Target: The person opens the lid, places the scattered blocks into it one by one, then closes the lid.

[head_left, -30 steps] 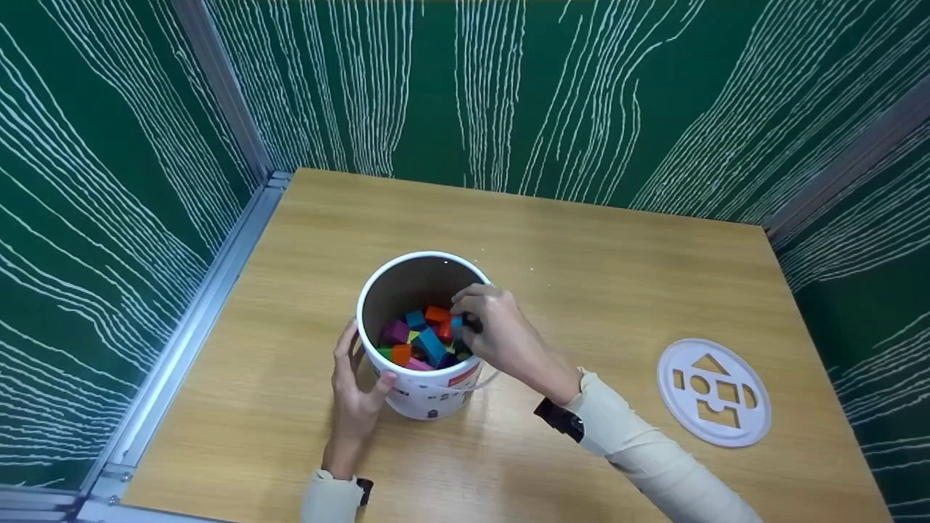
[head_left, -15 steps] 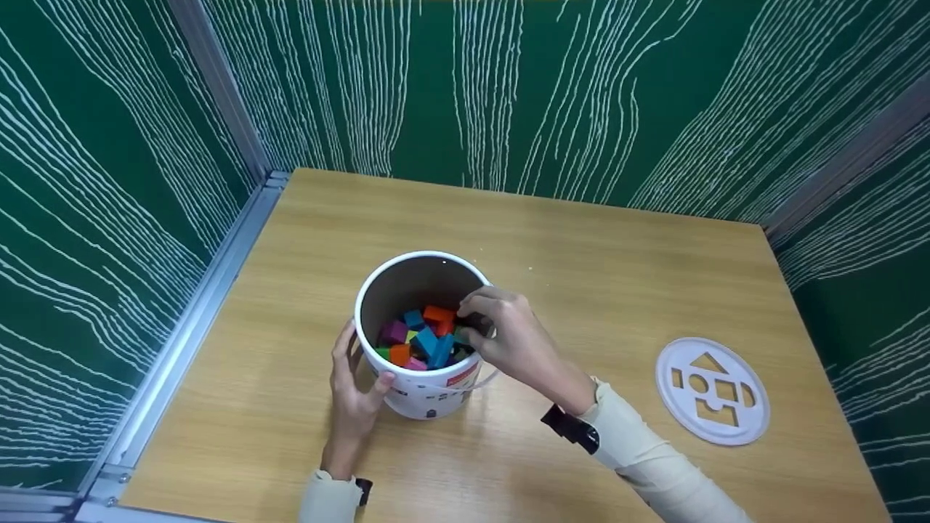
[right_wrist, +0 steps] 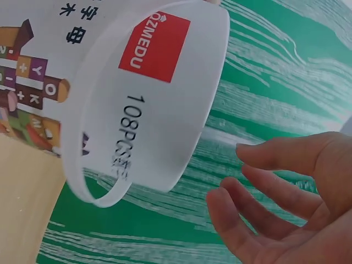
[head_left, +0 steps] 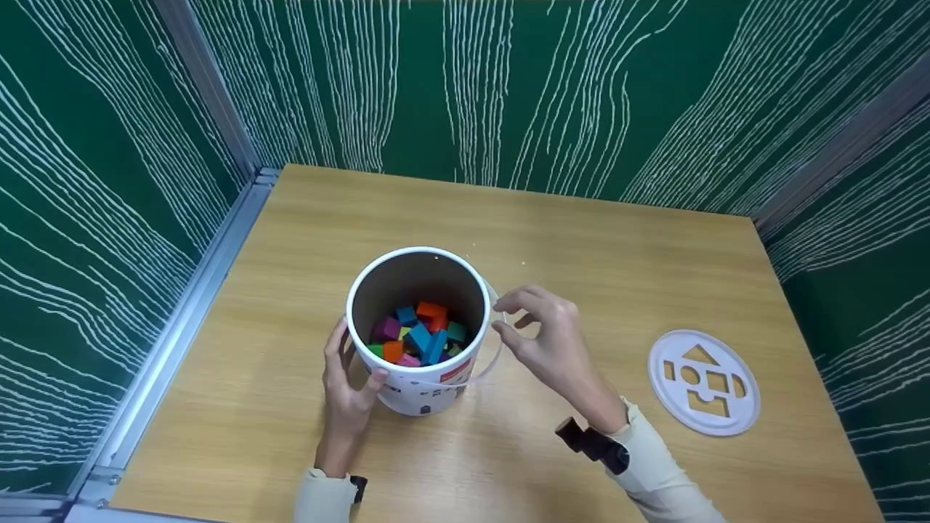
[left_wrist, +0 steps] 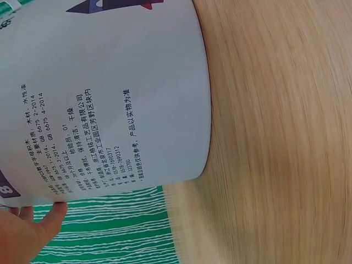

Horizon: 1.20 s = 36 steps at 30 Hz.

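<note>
A white bucket [head_left: 425, 388] printed with text and pictures stands upright on the table. Inside lie colored building blocks [head_left: 420, 336] in blue, orange, purple, green and pink. My left hand [head_left: 347, 396] grips the bucket's left side, its thumb near the front of the rim and its fingers around the wall; the left wrist view shows fingertips [left_wrist: 54, 215] against the printed side. To the right of the rim, my right hand [head_left: 546, 338] holds nothing, thumb and fingers apart and loosely bent. Close to its fingertips hangs the bucket's thin white handle [head_left: 488, 372].
A round white lid [head_left: 676, 407] with shaped cut-outs lies flat at the right of the wooden table [head_left: 581, 240]. Green panels [head_left: 421, 87] with white wavy lines enclose the back and sides. A metal rail [head_left: 211, 276] runs along the left edge.
My right hand has come out of the bucket and moved right, leaving a blue block among the others. My left hand keeps its place on the bucket.
</note>
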Each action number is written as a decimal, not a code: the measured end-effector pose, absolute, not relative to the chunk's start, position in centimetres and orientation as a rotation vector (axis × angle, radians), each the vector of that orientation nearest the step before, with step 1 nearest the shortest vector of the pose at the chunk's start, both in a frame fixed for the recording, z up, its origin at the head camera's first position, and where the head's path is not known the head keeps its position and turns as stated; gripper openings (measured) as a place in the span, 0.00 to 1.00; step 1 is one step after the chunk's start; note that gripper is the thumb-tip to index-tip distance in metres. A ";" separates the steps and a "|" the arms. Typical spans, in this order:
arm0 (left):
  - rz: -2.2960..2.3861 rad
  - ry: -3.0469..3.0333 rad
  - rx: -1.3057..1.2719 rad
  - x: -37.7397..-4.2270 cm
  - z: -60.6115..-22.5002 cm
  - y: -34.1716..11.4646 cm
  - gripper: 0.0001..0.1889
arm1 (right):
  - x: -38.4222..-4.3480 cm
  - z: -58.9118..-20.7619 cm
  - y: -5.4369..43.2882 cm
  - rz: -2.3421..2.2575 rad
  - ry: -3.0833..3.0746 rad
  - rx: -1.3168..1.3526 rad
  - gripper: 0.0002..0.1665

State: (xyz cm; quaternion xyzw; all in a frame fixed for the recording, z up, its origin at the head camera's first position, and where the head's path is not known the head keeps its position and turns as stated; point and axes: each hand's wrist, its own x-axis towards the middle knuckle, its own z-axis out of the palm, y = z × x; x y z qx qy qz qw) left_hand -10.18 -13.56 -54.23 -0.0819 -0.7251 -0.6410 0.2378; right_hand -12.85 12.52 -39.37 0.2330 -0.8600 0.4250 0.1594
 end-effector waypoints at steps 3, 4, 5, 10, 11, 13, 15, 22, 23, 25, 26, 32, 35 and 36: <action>-1.750 -1.991 -0.224 -10.3 -54.2 -13.6 0.43 | -12.5 -40.0 13.4 1.255 -2.423 0.608 0.11; -1.754 -1.992 -0.220 -10.3 -54.2 -13.7 0.43 | -12.4 -40.2 13.7 1.262 -2.418 0.586 0.12; -1.753 -1.994 -0.219 -10.3 -54.3 -13.7 0.43 | -12.2 -40.4 14.0 1.266 -2.417 0.562 0.12; -1.755 -1.980 -0.229 -10.2 -54.3 -13.8 0.43 | -11.5 -41.4 15.4 1.237 -2.420 0.445 0.12; -1.747 -1.977 -0.236 -10.2 -54.2 -13.9 0.43 | -11.3 -41.6 15.7 1.226 -2.423 0.423 0.11; -1.742 -1.973 -0.247 -10.1 -54.1 -13.8 0.43 | -11.1 -42.1 16.4 1.205 -2.427 0.384 0.12; -1.734 -1.969 -0.262 -10.1 -54.1 -13.8 0.42 | -10.7 -42.8 17.1 1.196 -2.428 0.340 0.12; -1.756 -1.990 -0.225 -9.8 -53.3 -13.6 0.42 | -9.2 -44.9 19.6 1.259 -2.474 0.117 0.11; -1.757 -1.992 -0.221 -10.0 -53.8 -13.7 0.43 | -8.9 -45.2 20.0 1.274 -2.487 0.070 0.11; -1.760 -1.991 -0.221 -9.9 -53.9 -13.7 0.43 | -8.5 -45.7 20.7 1.302 -2.516 -0.038 0.12; -1.761 -1.989 -0.222 -9.9 -54.0 -13.7 0.43 | -8.3 -45.9 21.0 1.307 -2.529 -0.089 0.12; -1.783 -1.974 -0.215 -9.7 -54.0 -13.7 0.42 | -7.2 -47.7 23.8 1.455 -2.487 -0.349 0.18; -1.780 -1.979 -0.214 -9.7 -53.9 -13.6 0.41 | -6.6 -48.9 25.5 1.546 -2.408 -0.458 0.21; -1.779 -1.980 -0.214 -9.7 -53.9 -13.6 0.41 | -6.4 -49.3 26.0 1.557 -2.389 -0.495 0.22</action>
